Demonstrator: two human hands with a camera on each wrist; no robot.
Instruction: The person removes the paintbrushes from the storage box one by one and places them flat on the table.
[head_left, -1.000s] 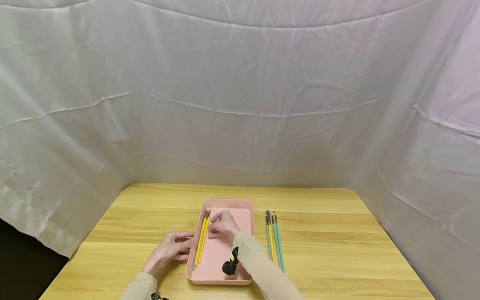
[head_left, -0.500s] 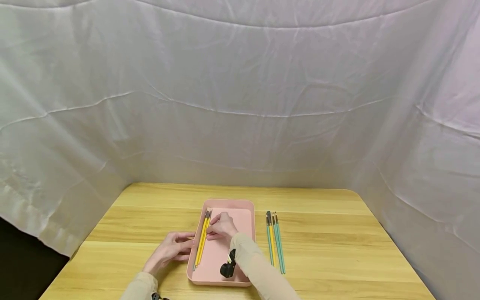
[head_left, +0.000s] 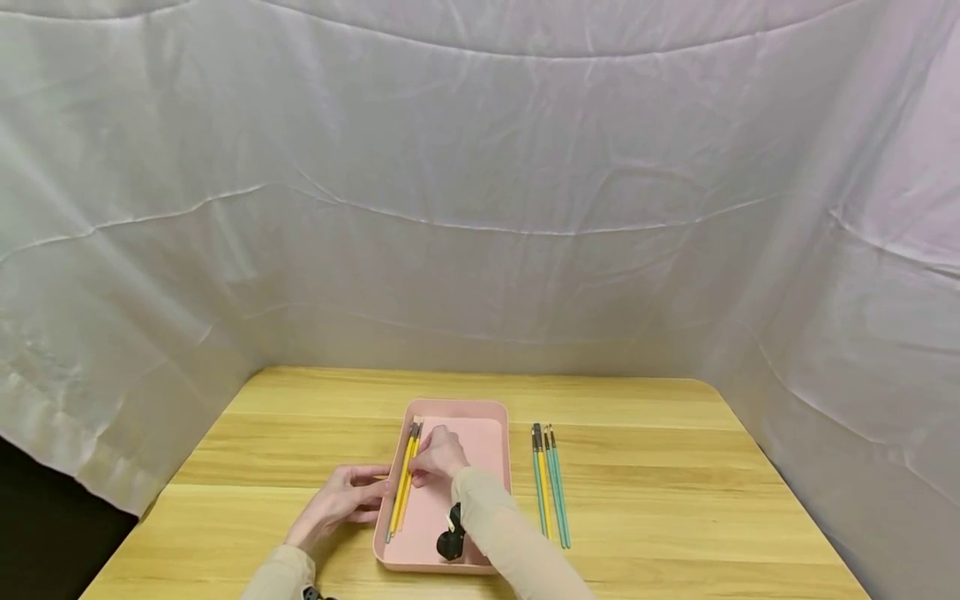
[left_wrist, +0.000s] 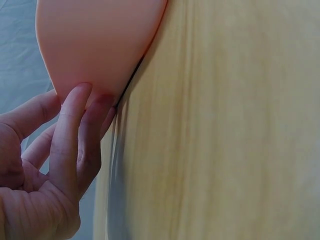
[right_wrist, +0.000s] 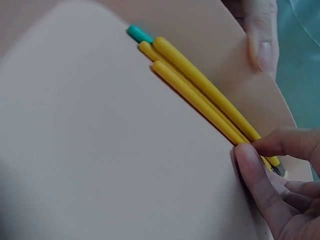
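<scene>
A pink tray (head_left: 480,437) lies on the wooden table, with three yellow paintbrushes (right_wrist: 200,95) and one teal-ended paintbrush (right_wrist: 139,34) side by side along its left wall. My right hand (head_left: 440,454) is inside the tray; its thumb and index finger pinch the innermost yellow brush near the far end. That end is covered by the fingers in the right wrist view. My left hand (head_left: 341,498) holds the tray's left wall from outside, one fingertip over the rim and other fingers (left_wrist: 70,130) against the outer surface.
Right of the tray several more paintbrushes (head_left: 557,492), teal-handled ones and a yellow one, lie on the table (head_left: 675,483). Pale grey fabric (head_left: 480,275) hangs around the table's back and sides. My right sleeve (head_left: 510,533) crosses the tray's near right corner.
My right hand has shifted left across the tray, up against the row of brushes. My left hand and the brushes outside the tray stay practically where they were.
</scene>
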